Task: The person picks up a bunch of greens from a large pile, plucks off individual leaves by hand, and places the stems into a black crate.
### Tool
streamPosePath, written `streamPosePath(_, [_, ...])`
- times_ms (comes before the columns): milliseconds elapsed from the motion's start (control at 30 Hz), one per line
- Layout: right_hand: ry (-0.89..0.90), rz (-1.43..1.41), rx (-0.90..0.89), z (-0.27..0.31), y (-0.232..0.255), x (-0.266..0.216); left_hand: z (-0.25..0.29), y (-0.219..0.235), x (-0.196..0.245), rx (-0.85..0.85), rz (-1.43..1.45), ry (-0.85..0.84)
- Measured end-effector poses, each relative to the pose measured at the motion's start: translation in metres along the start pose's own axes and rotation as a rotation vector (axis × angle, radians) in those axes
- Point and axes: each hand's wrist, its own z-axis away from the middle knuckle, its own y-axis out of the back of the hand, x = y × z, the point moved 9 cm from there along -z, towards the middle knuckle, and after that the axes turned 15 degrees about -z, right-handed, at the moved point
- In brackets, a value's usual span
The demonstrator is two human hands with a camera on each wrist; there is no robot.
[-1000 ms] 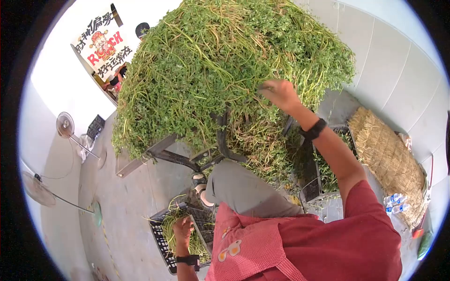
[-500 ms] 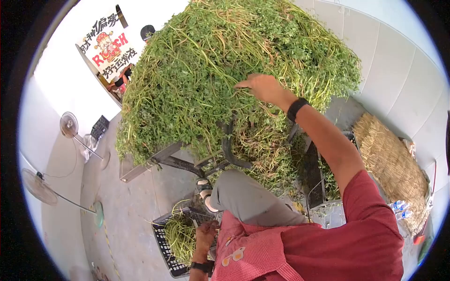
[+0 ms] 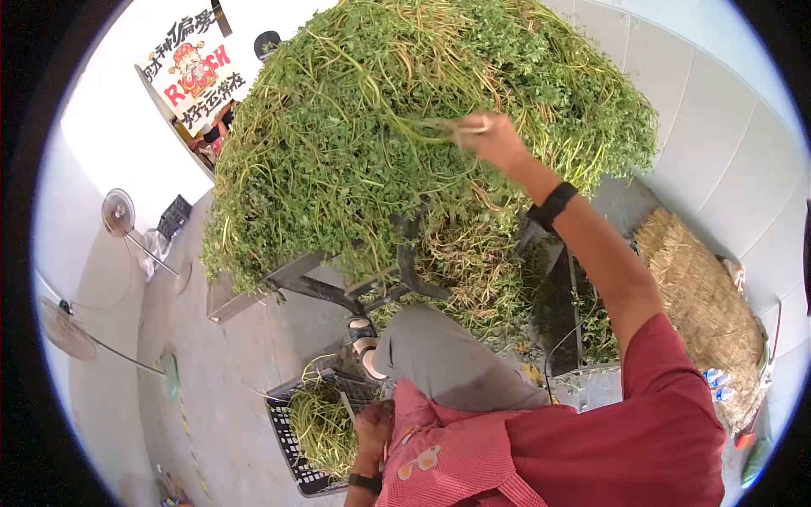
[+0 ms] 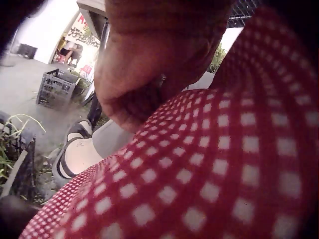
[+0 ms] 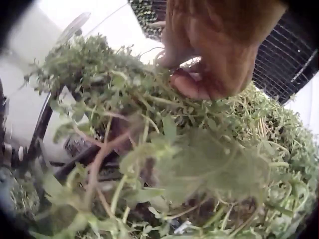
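Note:
A big heap of leafy green stems (image 3: 338, 169) covers a raised stand. My right hand (image 3: 492, 139) is over its front, thumb and fingers pinching a few stems (image 3: 418, 133) that trail left into the heap. Close up in the right wrist view, the right hand (image 5: 212, 52) has its fingertips right at the leaves. My left hand (image 3: 372, 427) is low by my lap, against the checked red apron (image 4: 199, 164). In the left wrist view the left hand (image 4: 154, 55) is loosely curled with no stems showing in it; the fingertips are partly hidden.
Beside my left hand, a black crate (image 3: 285, 439) holds loose green stems (image 3: 325, 431). Another black crate (image 3: 574, 317) with greens stands right of my knee. Metal legs (image 3: 410, 262) support the stand. Two fans (image 3: 118, 211) are at left, a straw mat (image 3: 697, 296) at right.
My left hand has moved right from over the stems in the crate to the apron. The right hand went left across the heap, then back right, now drawing stems.

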Motion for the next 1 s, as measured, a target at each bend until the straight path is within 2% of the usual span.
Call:
streamPosePath(33, [-0.06,-0.107,0.126,0.004,0.017,-0.007,-0.002,-0.006,-0.007,0.023,0.173,0.068])
streamPosePath(67, [-0.058,-0.105,0.126,0.005,0.024,-0.011,-0.001,-0.008,-0.009,0.024,0.176,0.067])
streamPosePath(133, [0.195,-0.547,0.128,0.009,0.044,-0.038,0.001,0.002,0.006,0.043,0.052,0.024])
streamPosePath(267, [0.297,-0.7,0.147,0.021,0.066,-0.067,0.001,0.014,0.024,0.053,0.089,0.041])
streamPosePath(333, [0.219,-0.661,0.129,0.026,0.062,-0.07,0.005,0.007,0.02,-0.048,0.076,0.077])
streamPosePath(400, [0.165,-0.72,0.146,0.027,0.058,-0.043,0.008,0.003,0.018,-0.027,0.171,0.09])
streamPosePath(467, [0.034,-0.983,0.173,0.024,0.05,-0.014,0.009,0.01,0.018,0.012,0.26,0.099])
streamPosePath(500, [-0.024,-1.005,0.292,0.032,0.05,-0.008,0.009,0.013,0.018,0.011,0.178,0.111])
streamPosePath(600, [-0.004,-1.107,0.318,0.033,0.048,0.008,0.012,0.013,0.021,-0.003,0.104,0.09])
streamPosePath(633, [-0.091,-1.171,0.376,0.039,0.044,0.014,0.012,0.01,0.016,-0.005,0.141,0.083])
streamPosePath(667, [-0.098,-1.168,0.38,0.04,0.044,0.022,0.013,0.009,0.013,-0.004,0.177,0.075])
streamPosePath(733, [-0.28,-1.15,0.501,0.044,0.039,0.05,0.012,0.009,0.015,-0.016,0.175,0.102])
streamPosePath(767, [-0.316,-1.124,0.584,0.05,0.038,0.061,0.013,0.009,0.013,-0.025,0.171,0.129])
streamPosePath(800, [-0.32,-1.124,0.581,0.053,0.037,0.065,0.014,0.009,0.011,-0.025,0.171,0.134])
streamPosePath(867, [-0.409,-1.165,0.253,0.053,0.014,0.064,0.014,0.011,0.013,0.003,0.124,0.061])
streamPosePath(933, [-0.416,-1.196,0.25,0.057,0.008,0.06,0.015,0.011,0.016,0.011,0.179,0.062])
streamPosePath(1000, [-0.355,-1.225,0.088,0.063,-0.001,0.037,0.013,0.014,0.018,0.025,0.236,0.064])
